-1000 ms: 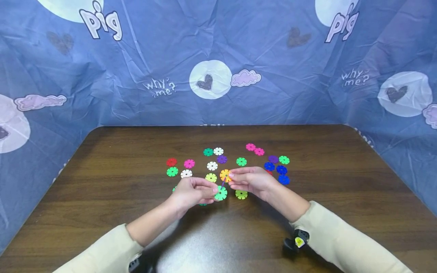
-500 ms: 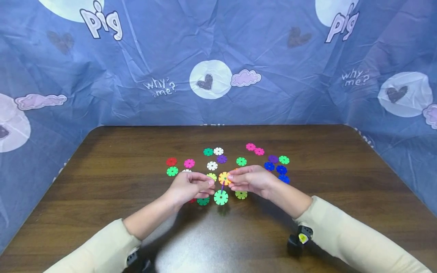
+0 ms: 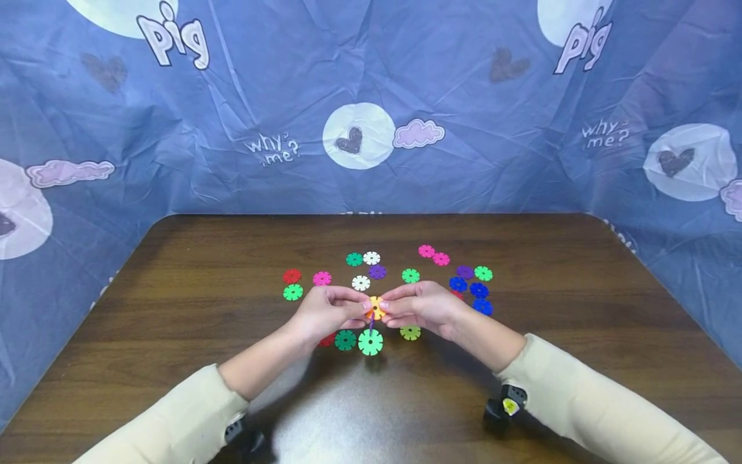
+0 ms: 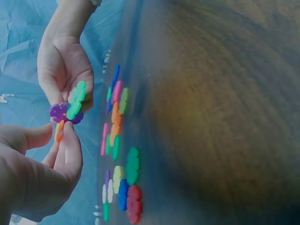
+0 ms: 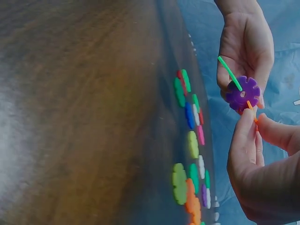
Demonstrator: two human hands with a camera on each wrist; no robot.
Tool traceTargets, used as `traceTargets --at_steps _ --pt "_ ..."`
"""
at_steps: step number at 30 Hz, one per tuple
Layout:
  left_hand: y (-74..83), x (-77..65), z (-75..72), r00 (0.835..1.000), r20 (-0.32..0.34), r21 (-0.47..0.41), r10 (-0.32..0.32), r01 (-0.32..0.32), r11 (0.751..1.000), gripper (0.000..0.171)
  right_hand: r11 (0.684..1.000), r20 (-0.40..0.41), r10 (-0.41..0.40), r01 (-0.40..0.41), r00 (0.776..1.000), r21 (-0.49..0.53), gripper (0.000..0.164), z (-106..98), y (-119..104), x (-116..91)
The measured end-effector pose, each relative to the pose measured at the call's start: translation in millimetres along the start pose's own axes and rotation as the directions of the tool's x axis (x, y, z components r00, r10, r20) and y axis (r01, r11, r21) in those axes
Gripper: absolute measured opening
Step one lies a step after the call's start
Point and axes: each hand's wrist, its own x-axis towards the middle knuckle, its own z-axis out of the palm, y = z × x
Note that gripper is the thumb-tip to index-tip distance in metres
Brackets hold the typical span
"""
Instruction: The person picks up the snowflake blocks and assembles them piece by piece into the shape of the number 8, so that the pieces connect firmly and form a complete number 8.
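Observation:
Three notched interlocking discs are joined in a chain above the table: an orange disc (image 3: 375, 309), a purple disc (image 5: 243, 93) and a light green disc (image 3: 370, 342). My left hand (image 3: 326, 314) pinches the orange disc's left side between thumb and fingers. On its opposite edge, my right hand (image 3: 426, 310) pinches the same disc, the fingertips of both hands close together. Edge-on in the head view, the purple disc slots between the orange one and the light green disc, which hangs lowest, facing the camera.
Many loose discs lie on the brown wooden table (image 3: 371, 412) behind and beside the hands. A dark green disc (image 3: 345, 339) is left of the chain, a yellow-green disc (image 3: 410, 332) right of it. Blue discs (image 3: 479, 290) lie further right. A blue printed cloth (image 3: 371, 187) hangs behind.
My left hand has let go of the light green disc, moved up and taken hold of the orange disc. The chain has shifted slightly down and left with my right hand.

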Motion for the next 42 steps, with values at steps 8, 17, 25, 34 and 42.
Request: traceTargets --at_steps 8,17,25,34,42 --pt "-10.3 -1.2 5.1 1.000 -0.005 0.009 -0.026 0.026 1.000 0.024 1.000 0.005 0.021 -0.021 1.000 0.007 0.033 1 14 1" --pt "-6.5 -1.0 1.9 1.000 -0.023 -0.014 -0.007 0.007 1.000 0.024 0.997 -0.027 -0.031 0.029 0.999 -0.069 0.044 -9 -5 -1" --pt "-3.3 -0.3 -4.6 0.999 -0.040 0.006 -0.021 0.022 1.000 0.024 0.983 -0.150 -0.105 0.079 0.983 -0.168 0.044 -34 -29 0" --pt "-5.4 0.5 -7.7 0.997 -0.049 0.021 -0.062 0.063 0.998 0.022 0.672 -0.209 -0.188 -0.029 0.960 -0.740 0.021 -24 3 -3" --pt "-5.6 0.0 -9.1 0.996 -0.046 0.023 -0.074 0.075 0.997 0.023 0.502 -0.180 -0.324 0.007 0.929 -0.865 0.030 -13 21 -5"
